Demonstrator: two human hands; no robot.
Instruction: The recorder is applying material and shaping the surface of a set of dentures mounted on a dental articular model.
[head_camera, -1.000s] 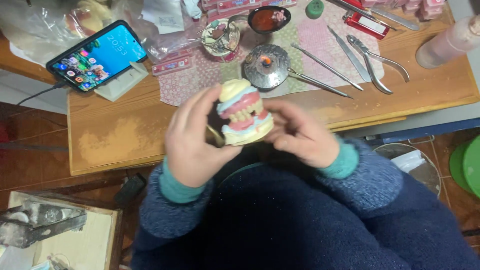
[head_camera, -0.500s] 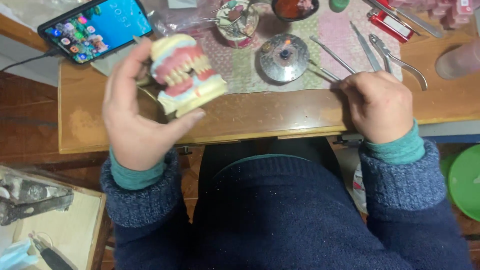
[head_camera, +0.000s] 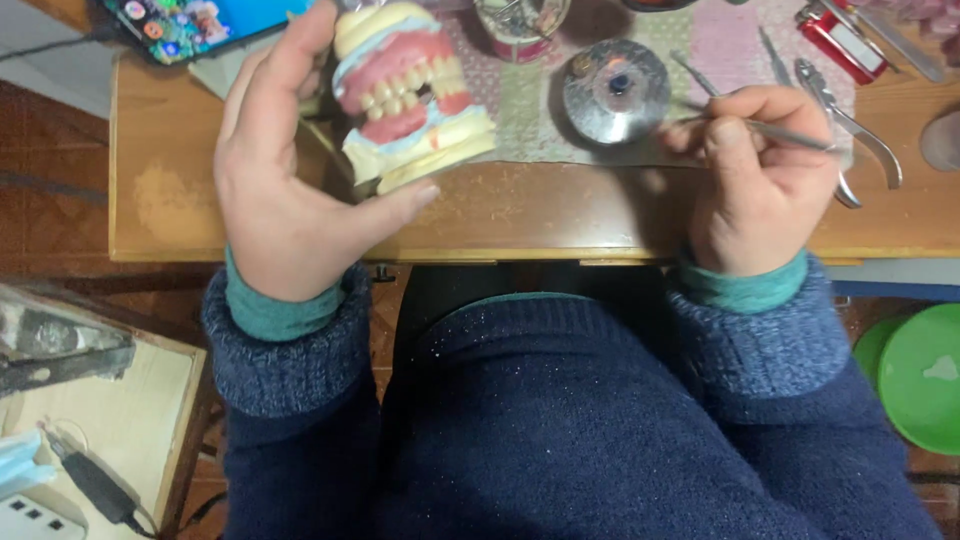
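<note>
the left hand (head_camera: 285, 190) wraps round a pink and cream plaster model of teeth (head_camera: 410, 95), which looks hard but breakable. the right hand (head_camera: 760, 180) pinches a thin metal tool (head_camera: 790, 133).

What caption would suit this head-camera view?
Left hand holds a denture model above the bench; right hand grips a thin metal tool.

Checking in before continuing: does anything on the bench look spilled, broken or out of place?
Nothing stands out. The left hand holds the denture model intact; the right hand grips a thin metal tool; the pliers lie on the wooden bench.
</note>
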